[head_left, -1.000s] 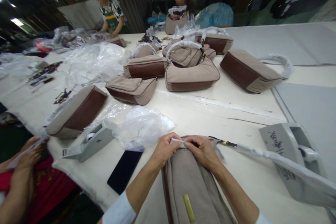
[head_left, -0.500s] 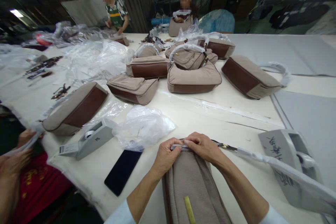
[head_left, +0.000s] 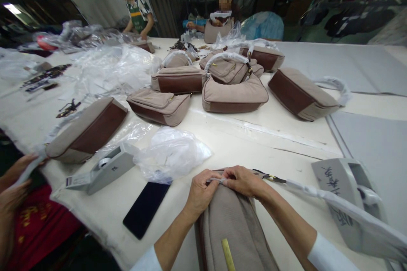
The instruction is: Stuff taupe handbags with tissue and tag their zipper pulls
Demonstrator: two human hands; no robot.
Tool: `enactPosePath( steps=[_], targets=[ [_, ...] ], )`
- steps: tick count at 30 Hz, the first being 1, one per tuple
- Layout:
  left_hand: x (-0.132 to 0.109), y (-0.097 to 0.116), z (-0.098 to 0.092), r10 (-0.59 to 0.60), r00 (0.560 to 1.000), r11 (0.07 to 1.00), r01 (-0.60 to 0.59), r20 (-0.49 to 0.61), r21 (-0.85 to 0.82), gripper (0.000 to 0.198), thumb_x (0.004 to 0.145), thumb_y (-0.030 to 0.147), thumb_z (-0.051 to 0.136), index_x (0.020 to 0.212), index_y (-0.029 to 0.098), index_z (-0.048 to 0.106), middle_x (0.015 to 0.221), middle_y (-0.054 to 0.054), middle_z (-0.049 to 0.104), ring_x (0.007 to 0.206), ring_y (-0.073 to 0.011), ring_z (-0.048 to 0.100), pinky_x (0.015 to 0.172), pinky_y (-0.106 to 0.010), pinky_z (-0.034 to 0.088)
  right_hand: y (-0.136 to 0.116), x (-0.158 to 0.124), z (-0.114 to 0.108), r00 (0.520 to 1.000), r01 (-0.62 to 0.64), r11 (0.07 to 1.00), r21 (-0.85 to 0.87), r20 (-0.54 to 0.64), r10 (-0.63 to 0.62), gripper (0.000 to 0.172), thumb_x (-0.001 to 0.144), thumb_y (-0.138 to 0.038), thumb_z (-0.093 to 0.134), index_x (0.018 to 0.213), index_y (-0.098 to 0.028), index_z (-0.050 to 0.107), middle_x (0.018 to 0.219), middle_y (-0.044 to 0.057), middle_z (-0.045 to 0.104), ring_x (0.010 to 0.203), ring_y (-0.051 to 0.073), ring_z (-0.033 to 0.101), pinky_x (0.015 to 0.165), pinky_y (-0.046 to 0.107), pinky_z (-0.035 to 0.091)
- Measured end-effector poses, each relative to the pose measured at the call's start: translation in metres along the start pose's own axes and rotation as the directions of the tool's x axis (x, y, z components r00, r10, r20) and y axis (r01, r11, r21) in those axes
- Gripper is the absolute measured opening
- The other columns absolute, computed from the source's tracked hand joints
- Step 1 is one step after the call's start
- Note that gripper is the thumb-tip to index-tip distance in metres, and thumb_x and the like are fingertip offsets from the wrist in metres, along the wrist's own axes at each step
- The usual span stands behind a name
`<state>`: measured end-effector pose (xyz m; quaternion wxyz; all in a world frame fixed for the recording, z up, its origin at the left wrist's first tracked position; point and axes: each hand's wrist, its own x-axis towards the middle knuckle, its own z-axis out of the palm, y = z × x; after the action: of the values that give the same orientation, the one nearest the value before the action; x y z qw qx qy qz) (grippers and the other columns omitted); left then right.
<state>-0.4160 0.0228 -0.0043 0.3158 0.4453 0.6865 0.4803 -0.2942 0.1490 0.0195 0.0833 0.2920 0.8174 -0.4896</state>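
A taupe handbag (head_left: 235, 220) with brown trim and a gold metal bar lies on the table in front of me. At its far end my left hand (head_left: 202, 190) and my right hand (head_left: 240, 181) meet, fingertips pinched on a small strip of white wrapping (head_left: 217, 180). Both hands are closed, and the part under the fingers is hidden. From the bag's far end a strap (head_left: 305, 187) wrapped in white runs off to the right, over a grey tape dispenser (head_left: 327, 178).
A black phone (head_left: 146, 209), a crumpled plastic bag (head_left: 174, 152) and another tape dispenser (head_left: 111, 167) lie to my left. Several finished-looking handbags (head_left: 235, 95) stand farther back. At the left edge a co-worker's hands (head_left: 15, 182) hold a wrapped strap; two people work across the table.
My hands stay at the bag's end, fingers slightly shifted, with less of the white strip showing. A co-worker across the table has reached an arm out to the side.
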Motion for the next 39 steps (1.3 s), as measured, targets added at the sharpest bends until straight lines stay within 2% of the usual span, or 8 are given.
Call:
enactPosePath(
  steps=[11,25,28,31,33,34,36,39],
  targets=[
    [0.018,0.013,-0.022,-0.231,0.919,0.971,0.237,0.320,0.020,0.031,0.077,0.029,0.045,0.098,0.012,0.061,0.062,0.001,0.060,0.056,-0.0140,0.055,0.053,-0.023,0.042,0.005,-0.012,0.016,0.980,0.126,0.984,-0.123,-0.136,-0.143,0.009,0.079,-0.017,0.051,0.074,-0.018,0.059,0.069,-0.001,0.061,0.065,0.014,0.053,0.058,0.023,0.034],
    [-0.010,0.034,-0.019,-0.167,0.967,0.958,0.113,0.193,0.265,0.020,0.077,0.033,0.052,0.073,0.018,0.064,0.071,0.001,0.065,0.071,-0.0194,0.057,0.066,-0.024,0.039,-0.021,-0.050,0.012,0.940,0.218,0.944,-0.248,-0.208,-0.272,0.021,0.082,-0.023,0.058,0.103,-0.020,0.062,0.100,0.006,0.063,0.094,0.020,0.057,0.083,0.032,0.044],
    [-0.016,0.018,-0.020,-0.258,0.959,0.938,0.220,0.116,0.267,0.031,0.075,0.049,0.054,0.075,0.021,0.065,0.061,0.003,0.059,0.060,-0.0177,0.053,0.057,-0.023,0.037,0.001,-0.106,-0.008,0.728,0.115,0.942,-0.315,-0.618,-0.295,0.037,0.085,-0.025,0.054,0.122,-0.023,0.053,0.116,0.009,0.059,0.108,0.022,0.052,0.095,0.037,0.041],
    [-0.017,0.002,-0.018,-0.356,0.928,0.923,0.331,0.112,0.195,0.042,0.070,0.060,0.055,0.079,0.021,0.065,0.048,0.005,0.048,0.048,-0.0155,0.047,0.049,-0.022,0.034,0.049,-0.185,-0.031,0.168,-0.302,0.938,-0.169,-0.978,-0.122,0.035,0.088,-0.032,0.047,0.120,-0.019,0.054,0.123,0.014,0.053,0.118,0.027,0.045,0.103,0.047,0.033],
    [-0.017,-0.003,-0.016,-0.414,0.902,0.906,0.396,0.121,0.150,0.049,0.064,0.065,0.057,0.082,0.020,0.065,0.046,0.005,0.048,0.046,-0.0154,0.046,0.048,-0.022,0.035,0.086,-0.232,-0.037,-0.097,-0.431,0.885,0.176,-0.984,0.148,0.053,0.084,-0.044,0.046,0.127,-0.012,0.047,0.136,0.019,0.041,0.130,0.032,0.032,0.107,0.051,0.025],
    [-0.016,-0.004,-0.015,-0.436,0.892,0.897,0.422,0.116,0.131,0.052,0.061,0.067,0.058,0.082,0.019,0.065,0.046,0.005,0.049,0.047,-0.0157,0.047,0.048,-0.022,0.036,0.102,-0.249,-0.035,-0.146,-0.416,0.830,0.372,-0.928,0.343,0.063,0.079,-0.049,0.050,0.129,-0.011,0.043,0.136,0.020,0.040,0.130,0.034,0.032,0.105,0.051,0.029],
    [-0.014,-0.004,-0.013,-0.474,0.874,0.879,0.465,0.105,0.105,0.057,0.057,0.069,0.060,0.082,0.018,0.065,0.047,0.004,0.050,0.049,-0.0158,0.049,0.048,-0.022,0.038,0.123,-0.268,-0.019,-0.099,-0.359,0.766,0.533,-0.838,0.537,0.069,0.075,-0.054,0.051,0.126,-0.008,0.045,0.113,0.020,0.059,0.107,0.035,0.055,0.086,0.049,0.047],
    [-0.011,-0.002,-0.013,-0.499,0.861,0.866,0.492,0.099,0.094,0.061,0.053,0.069,0.062,0.085,0.017,0.064,0.048,0.004,0.052,0.050,-0.0156,0.049,0.048,-0.022,0.039,0.132,-0.265,0.023,0.185,-0.226,0.725,0.651,-0.702,0.688,0.057,0.078,-0.053,0.050,0.120,-0.015,0.051,0.086,0.008,0.067,0.069,0.023,0.064,0.063,0.036,0.055]
  ],
)
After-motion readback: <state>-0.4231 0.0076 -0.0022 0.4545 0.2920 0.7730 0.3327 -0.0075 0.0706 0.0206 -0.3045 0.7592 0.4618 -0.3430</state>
